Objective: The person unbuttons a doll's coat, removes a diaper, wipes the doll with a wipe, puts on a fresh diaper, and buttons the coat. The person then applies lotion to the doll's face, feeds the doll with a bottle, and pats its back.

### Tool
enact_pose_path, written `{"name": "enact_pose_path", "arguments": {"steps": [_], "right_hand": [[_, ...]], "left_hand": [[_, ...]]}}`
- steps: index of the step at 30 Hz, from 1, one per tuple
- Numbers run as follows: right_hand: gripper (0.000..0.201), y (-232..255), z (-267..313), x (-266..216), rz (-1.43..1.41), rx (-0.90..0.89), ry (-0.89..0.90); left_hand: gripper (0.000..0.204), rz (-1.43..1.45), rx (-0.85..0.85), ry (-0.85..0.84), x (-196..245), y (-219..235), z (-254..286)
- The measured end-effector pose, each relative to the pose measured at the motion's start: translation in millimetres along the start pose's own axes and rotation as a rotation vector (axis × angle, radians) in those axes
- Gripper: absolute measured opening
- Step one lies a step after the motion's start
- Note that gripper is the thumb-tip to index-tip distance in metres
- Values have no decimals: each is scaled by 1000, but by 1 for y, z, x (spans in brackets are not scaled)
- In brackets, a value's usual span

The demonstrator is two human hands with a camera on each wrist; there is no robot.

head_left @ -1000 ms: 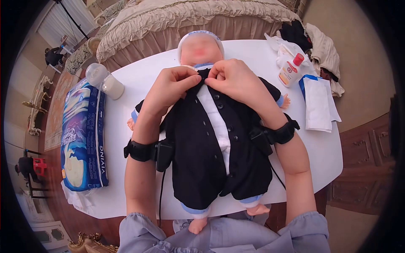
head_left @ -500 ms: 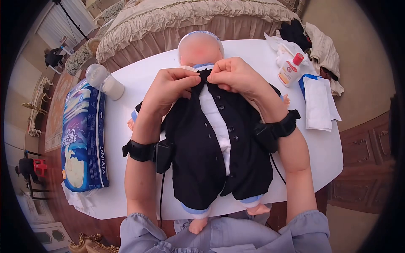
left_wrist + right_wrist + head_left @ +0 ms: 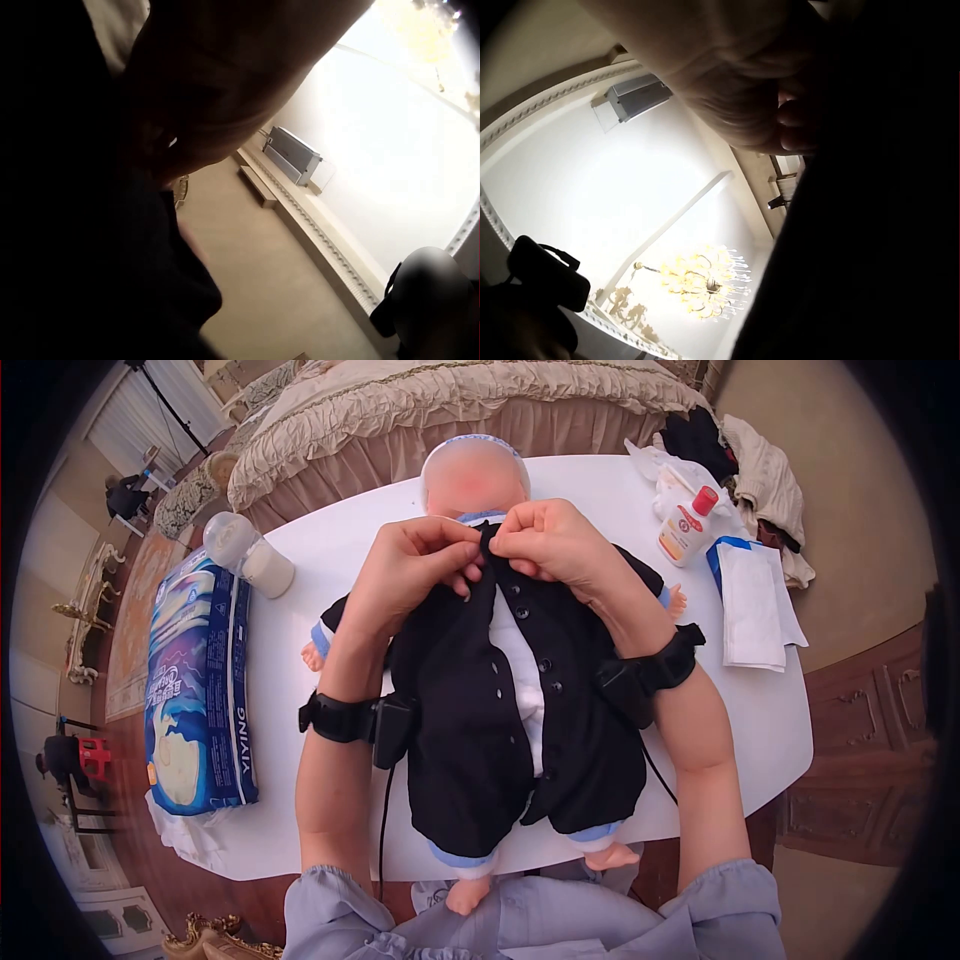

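A baby doll (image 3: 475,485) in a white cap lies on its back, dressed in a black buttoned romper (image 3: 455,680) over white and light blue clothing. Down the front the romper gapes, with buttons along the right edge, buttonholes along the left and a white layer (image 3: 518,660) between. At the collar, my left hand (image 3: 415,565) pinches the left edge between thumb and forefinger. Close beside it my right hand (image 3: 555,545) pinches the right edge at the neck. In both wrist views the hands are dark, and the black cloth fills one side; the fingertips are hidden there.
The doll lies on a white table (image 3: 290,770). At the left are a blue diaper pack (image 3: 195,690) and a baby bottle (image 3: 262,565). A red-capped bottle (image 3: 688,530), white folded cloth (image 3: 752,605) and piled clothes (image 3: 765,475) sit at the right. Beyond stands a bed (image 3: 450,405).
My left hand has drawn the left edge of the romper rightward, so the collar edges now meet and the white strip below is narrower. Both hands keep pinching at the neck.
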State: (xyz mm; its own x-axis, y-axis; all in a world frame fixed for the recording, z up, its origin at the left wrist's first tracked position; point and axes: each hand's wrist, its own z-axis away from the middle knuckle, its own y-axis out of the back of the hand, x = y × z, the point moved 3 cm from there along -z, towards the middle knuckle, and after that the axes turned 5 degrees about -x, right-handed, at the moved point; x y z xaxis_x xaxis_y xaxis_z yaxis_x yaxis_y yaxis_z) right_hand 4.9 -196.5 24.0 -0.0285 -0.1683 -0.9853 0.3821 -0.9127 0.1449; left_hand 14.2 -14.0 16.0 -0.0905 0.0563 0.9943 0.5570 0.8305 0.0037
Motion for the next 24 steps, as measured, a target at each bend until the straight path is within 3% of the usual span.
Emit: {"name": "enact_pose_path", "arguments": {"steps": [7, 9, 17, 22, 24], "right_hand": [[13, 2, -4, 9, -143, -18, -2], [14, 3, -4, 9, -161, -17, -3], [15, -3, 4, -7, 51, 23, 29], [16, 0, -3, 7, -7, 22, 15], [15, 0, -2, 7, -45, 21, 31]], "left_hand": [[16, -383, 193, -50, 5, -8, 0], [15, -490, 217, -135, 5, -10, 0], [13, -607, 239, -175, 14, -17, 5], [15, -570, 222, -141, 10, -9, 4], [19, -681, 238, -100, 14, -10, 6]]}}
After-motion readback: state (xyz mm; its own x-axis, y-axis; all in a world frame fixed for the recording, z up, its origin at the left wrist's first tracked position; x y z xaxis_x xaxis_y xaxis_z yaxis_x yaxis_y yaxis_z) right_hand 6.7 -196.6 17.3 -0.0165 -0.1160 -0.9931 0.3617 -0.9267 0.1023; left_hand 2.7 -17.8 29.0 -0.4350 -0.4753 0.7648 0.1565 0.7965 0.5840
